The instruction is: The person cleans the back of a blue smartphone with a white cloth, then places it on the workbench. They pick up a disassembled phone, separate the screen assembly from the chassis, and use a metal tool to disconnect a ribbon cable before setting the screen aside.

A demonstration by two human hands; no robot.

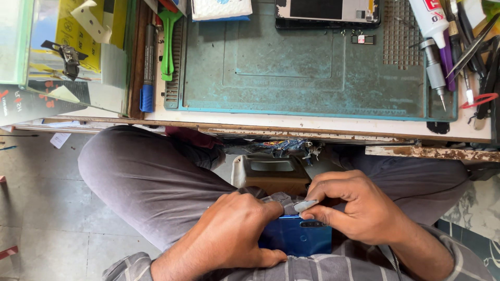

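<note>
Phone: glossy blue slab (295,237) in your lap, below the teal mat, camera strip up.
Left hand (234,231): fingers curled round phone's left edge.
Right hand (354,208): fingertips pinch a pale grey pick (305,205) at phone's top edge.
Mat: worn teal rubber (312,78), ribbed, on the bench.
Left of mat: green plastic pry tool (167,41); yellow package (78,36).

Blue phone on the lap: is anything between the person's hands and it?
Nothing visible. The left hand grips the blue phone directly at its left side, and the right hand rests on its top edge, pinching a small pale flat tool against that edge near the camera cutout.
</note>
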